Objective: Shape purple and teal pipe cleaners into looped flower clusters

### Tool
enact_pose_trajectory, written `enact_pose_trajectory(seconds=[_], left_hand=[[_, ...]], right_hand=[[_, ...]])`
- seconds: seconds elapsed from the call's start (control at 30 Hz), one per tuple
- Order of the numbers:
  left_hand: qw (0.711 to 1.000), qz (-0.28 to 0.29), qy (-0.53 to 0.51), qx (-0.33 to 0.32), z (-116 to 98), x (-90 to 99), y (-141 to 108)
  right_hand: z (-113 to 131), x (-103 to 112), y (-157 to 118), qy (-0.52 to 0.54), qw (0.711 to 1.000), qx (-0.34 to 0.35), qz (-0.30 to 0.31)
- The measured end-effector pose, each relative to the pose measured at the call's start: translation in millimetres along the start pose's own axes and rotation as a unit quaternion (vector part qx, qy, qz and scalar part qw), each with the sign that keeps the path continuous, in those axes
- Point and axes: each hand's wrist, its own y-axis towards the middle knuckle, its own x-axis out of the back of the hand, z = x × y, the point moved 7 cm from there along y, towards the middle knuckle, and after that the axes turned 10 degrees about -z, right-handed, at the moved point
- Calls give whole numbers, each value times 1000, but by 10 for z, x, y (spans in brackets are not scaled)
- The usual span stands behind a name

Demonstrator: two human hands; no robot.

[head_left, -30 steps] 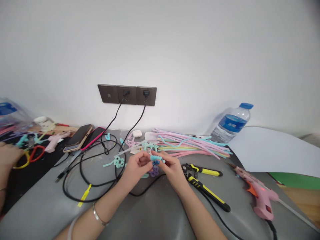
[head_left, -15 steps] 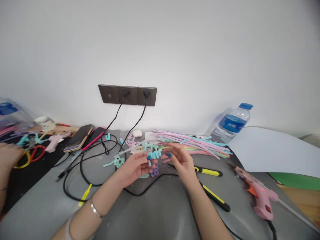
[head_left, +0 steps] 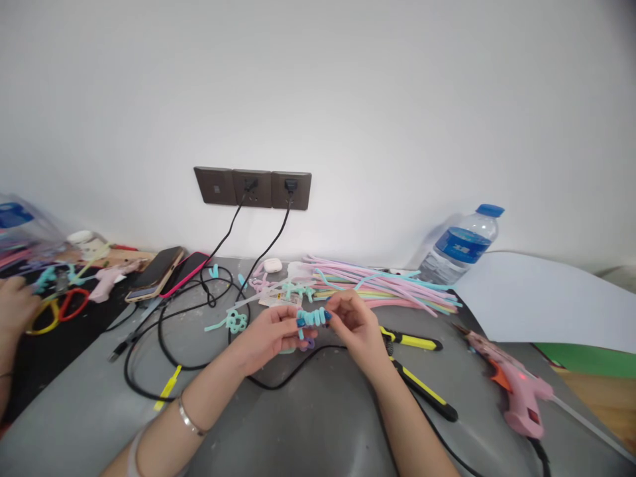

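A light-blue fuzzy stem, wound into a short coil [head_left: 313, 318], is held above the grey table between my two hands. My left hand [head_left: 273, 334] pinches its left end between thumb and fingers, and a short tail hangs below. At the right end, the thumb and index finger of my right hand [head_left: 355, 326] are closed on the coil. Beneath my left hand a purple looped piece [head_left: 309, 343] is mostly hidden. A mint looped piece [head_left: 236, 322] lies left of my left hand.
Colourful stems [head_left: 377, 281] lie behind my hands. Yellow-black pliers [head_left: 427, 391] and a pink glue gun [head_left: 519, 391] are at right, near a bottle [head_left: 460, 245]. Black cables [head_left: 161, 331] and phones [head_left: 156, 273] lie left. Another person's hand [head_left: 17, 308] is beside scissors [head_left: 59, 311] at far left.
My right hand has moved slightly left and down, and its thumb and index finger have closed on the coil's right end. The coil has lowered a little and now lies more level.
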Motion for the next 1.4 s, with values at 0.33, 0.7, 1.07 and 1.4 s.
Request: enact_pose_trajectory(seconds=[0.33, 0.7, 1.07, 1.4], left_hand=[[934, -89, 231, -257, -237, 16, -51], [888, -101, 330, -304, -280, 47, -75], [917, -112, 265, -277, -250, 112, -16], [986, -16, 108, -127, -177, 84, 6]], right_hand=[[-355, -212, -65, 41, 981, -172, 78], [-457, -274, -129, 34, 978, -198, 54], [-386, -251, -129, 91, 963, -233, 96], [-9, -175, -38, 52, 991, -8, 126]])
